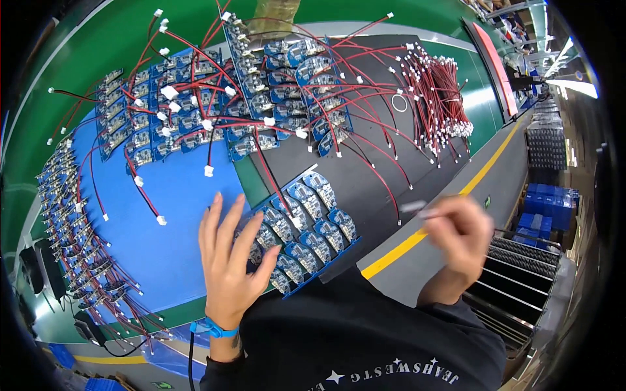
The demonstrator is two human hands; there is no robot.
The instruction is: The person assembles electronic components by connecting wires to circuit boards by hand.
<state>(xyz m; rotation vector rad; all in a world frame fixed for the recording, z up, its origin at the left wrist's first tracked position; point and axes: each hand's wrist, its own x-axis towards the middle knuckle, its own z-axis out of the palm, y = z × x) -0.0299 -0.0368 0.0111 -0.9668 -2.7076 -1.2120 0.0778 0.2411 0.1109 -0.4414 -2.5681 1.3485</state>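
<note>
Head view: the left hand (231,277) is spread wide, its back to the camera. Its fingers point up and away from the person, and its thumb sticks out to the right, over the left end of the near panel (326,266). A blue band (212,328) goes round that wrist. The right hand (456,238) is up to the right of the panel, with its fingers bent in and its thumb and finger pinched together. It seems to hold one small pale thing (412,206), but it is too blurry to say what.

The near panel is right in front of the black shirt (365,332). At least eight small boards (318,244) show on it, in two rows, and the left hand hides part of it. The rows climb from lower left to upper right. Each small board's long way runs from upper left to lower right. One red and black wire (268,173) comes down to a white plug (296,221) over the panel.

Farther off are many more blue boards (261,101), one blue mat (163,260), one big wire pile (440,98) and one white ring (393,103).
</note>
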